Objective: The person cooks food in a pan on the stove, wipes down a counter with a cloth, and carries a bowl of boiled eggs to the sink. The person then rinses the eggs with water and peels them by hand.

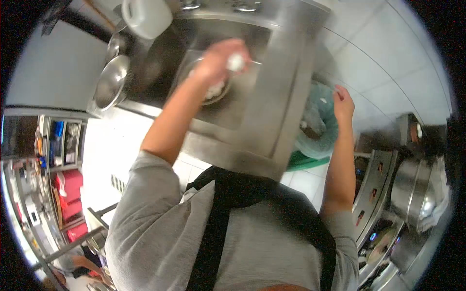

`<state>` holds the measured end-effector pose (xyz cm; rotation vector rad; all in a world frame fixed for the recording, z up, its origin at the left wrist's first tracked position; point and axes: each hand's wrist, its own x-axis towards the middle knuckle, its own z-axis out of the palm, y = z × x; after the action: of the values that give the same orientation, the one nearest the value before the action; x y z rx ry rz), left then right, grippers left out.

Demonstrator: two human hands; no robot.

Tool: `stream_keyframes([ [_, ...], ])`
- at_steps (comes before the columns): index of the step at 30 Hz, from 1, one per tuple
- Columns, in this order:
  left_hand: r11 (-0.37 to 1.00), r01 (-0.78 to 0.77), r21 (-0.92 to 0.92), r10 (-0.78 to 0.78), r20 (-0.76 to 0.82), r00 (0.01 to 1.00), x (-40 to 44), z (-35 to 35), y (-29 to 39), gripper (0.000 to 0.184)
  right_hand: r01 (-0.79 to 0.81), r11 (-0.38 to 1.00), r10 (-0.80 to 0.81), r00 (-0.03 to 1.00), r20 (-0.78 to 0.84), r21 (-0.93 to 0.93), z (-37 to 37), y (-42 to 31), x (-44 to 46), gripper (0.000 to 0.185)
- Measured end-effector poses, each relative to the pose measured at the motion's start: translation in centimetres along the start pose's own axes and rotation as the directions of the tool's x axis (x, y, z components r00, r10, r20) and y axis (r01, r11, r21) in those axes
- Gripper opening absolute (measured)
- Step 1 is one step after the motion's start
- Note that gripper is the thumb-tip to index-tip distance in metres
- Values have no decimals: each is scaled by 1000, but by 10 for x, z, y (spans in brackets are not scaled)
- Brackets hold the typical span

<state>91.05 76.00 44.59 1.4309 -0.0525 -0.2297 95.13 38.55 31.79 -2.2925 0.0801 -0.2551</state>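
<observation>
My left hand is closed around a white egg above the sink; motion blurs both. Below it, partly hidden by my wrist and forearm, a round bowl in the sink holds several white, egg-like pieces. To the right of the sink, my right hand is above the edge of a bin lined with clear plastic. Its fingers are bent but apart, and I make out nothing held in them. A small white scrap shows just left of these fingers, over the bin's opening.
A metal bowl and a white plastic jug stand left of the sink. Faucet fittings line its back. Metal equipment is at the right. Another person is at lower left, near shelving.
</observation>
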Motion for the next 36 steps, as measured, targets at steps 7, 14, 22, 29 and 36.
stream_keyframes([
  [7, 916, 75, 395, 271, -745, 610, -111, -345, 33, 18, 171, 976, -202, 940, 275, 133, 117, -173, -11, 22],
  [14, 962, -53, 269, 265, -861, 435, -139, -494, -5, 17, 322, 947, -235, 724, 649, -16, 338, -222, -26, 21],
  [22, 922, -76, 380, 320, -633, 705, -144, -379, 39, 18, 722, 677, -283, 435, 855, -143, 512, -206, -53, 48],
  [29, 877, -45, 479, 71, -37, 997, -142, -276, -34, 15, 565, 802, -211, 569, 795, -192, 513, -197, -57, 43],
  [36, 917, -45, 397, 44, 13, 999, -104, -222, -75, 18, 502, 863, -471, 838, 275, -51, 266, -269, -44, 36],
])
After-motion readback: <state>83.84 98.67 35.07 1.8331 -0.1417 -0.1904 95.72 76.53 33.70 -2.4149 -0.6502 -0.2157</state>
